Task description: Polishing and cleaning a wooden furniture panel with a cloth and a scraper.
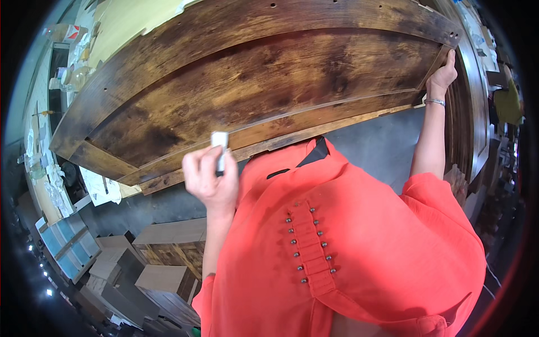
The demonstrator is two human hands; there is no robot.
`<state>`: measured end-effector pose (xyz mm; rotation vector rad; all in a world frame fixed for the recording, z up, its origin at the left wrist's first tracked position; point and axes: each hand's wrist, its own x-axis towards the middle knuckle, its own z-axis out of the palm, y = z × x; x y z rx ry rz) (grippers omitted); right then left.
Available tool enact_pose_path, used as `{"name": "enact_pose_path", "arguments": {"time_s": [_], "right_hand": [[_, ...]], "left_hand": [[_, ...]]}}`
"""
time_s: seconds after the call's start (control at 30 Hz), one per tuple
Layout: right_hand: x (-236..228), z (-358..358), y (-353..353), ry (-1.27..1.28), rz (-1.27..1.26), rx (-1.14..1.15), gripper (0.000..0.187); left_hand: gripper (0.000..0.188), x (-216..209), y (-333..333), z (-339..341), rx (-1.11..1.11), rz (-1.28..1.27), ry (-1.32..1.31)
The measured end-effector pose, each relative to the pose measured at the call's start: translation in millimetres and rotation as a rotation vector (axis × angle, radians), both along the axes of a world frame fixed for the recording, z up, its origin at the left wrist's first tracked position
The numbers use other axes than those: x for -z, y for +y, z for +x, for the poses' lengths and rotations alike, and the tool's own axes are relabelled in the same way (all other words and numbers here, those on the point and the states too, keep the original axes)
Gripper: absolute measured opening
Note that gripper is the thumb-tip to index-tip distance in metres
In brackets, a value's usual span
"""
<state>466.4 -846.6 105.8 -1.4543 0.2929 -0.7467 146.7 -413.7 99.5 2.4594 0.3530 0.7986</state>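
While I look down over my coral shirt (359, 241), my left hand (210, 177) is closed around a small white piece (220, 147), held upright just at the near edge of the wood panel (252, 84). I cannot tell exactly what the white piece is; its top sits against or just in front of the panel's front rail. My right hand (443, 76) is out at the panel's far right corner, fingers wrapped over its end edge, with a thin bangle (435, 102) on the wrist. The panel is large, dark-stained brown with a recessed middle field and a raised frame, and it spans most of the view, tilted so its left end hangs lower. It lies on a pale bench (129, 19) that shows beyond its upper left. Another dark wood frame (474, 112) stands just right of my right hand. Down at lower left, stacked wood boxes (168, 258) sit on the grey floor (376, 146).
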Motion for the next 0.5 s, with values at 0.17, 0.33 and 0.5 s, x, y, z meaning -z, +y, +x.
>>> {"name": "enact_pose_path", "arguments": {"time_s": [0.17,0.33,0.5], "right_hand": [[0,0,-1,-0.011,0.006,-0.026,0.042],[-5,-5,5,-0.035,0.023,-0.028,0.042],[-6,-9,2,-0.020,0.045,-0.041,0.040]], "left_hand": [[0.020,-2,-11,2,-0.085,-0.013,0.017],[0.019,0,-18,5,-0.112,-0.037,0.008],[0.018,2,-31,9,-0.082,-0.003,-0.026]]}}
